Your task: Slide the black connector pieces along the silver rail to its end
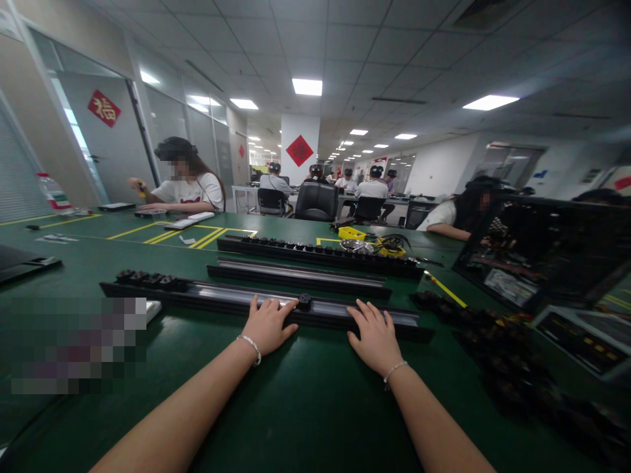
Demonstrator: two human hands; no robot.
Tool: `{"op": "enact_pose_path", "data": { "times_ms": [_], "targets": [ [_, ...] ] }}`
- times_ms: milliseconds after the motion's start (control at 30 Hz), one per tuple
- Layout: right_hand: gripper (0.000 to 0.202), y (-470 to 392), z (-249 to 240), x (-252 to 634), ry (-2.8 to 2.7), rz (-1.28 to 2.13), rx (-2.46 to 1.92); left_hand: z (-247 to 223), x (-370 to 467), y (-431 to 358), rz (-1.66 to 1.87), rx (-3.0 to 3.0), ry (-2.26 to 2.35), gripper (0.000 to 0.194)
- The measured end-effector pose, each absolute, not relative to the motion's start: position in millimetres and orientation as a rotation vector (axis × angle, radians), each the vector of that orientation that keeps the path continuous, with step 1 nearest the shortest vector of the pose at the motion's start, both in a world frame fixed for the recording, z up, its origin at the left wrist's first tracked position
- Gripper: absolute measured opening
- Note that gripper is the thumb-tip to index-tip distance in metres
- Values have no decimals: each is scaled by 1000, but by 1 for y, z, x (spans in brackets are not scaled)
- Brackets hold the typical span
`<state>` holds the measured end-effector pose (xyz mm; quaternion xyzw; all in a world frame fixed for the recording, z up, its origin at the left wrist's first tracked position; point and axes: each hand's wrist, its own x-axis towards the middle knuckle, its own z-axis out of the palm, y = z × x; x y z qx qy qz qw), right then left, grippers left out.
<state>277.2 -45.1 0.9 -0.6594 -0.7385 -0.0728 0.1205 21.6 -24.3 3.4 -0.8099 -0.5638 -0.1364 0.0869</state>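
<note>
A long black track rail point(217, 294) with a pale inner channel lies across the green table before me. My left hand point(269, 324) rests on its near edge, fingers spread, the index finger reaching toward a small black block point(304, 301) seated in the channel. Farther right, my right hand point(374, 334) lies with fingers apart on the same rail. At the rail's left end sit several similar black blocks point(148, 279). Behind it is a second rail point(296, 271) with a bare channel, and beyond that a third rail point(320, 253) lined with black blocks.
Many loose black parts point(513, 355) are heaped at the right, beside a grey instrument point(582, 338) and a dark open case point(547, 256). A yellow tray point(351, 234) and a metal dish point(356, 246) stand behind the rails. Co-workers sit left point(185, 180) and right point(461, 207).
</note>
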Motion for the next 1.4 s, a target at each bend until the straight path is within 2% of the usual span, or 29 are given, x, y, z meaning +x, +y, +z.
{"op": "enact_pose_path", "data": {
  "times_ms": [200, 700, 1400],
  "targets": [
    [43, -44, -2, 273, -2085, -258, -1900, 0, 34, -25, -532, -2525, -1557, 57],
    [41, -45, -2, 273, -2078, -274, -1874, -2, 35, -23, -539, -2505, -1539, 55],
    [37, -46, -2, 262, -1992, -319, -1858, 4, 53, -24, -516, -2377, -1696, 41]
  ]
}}
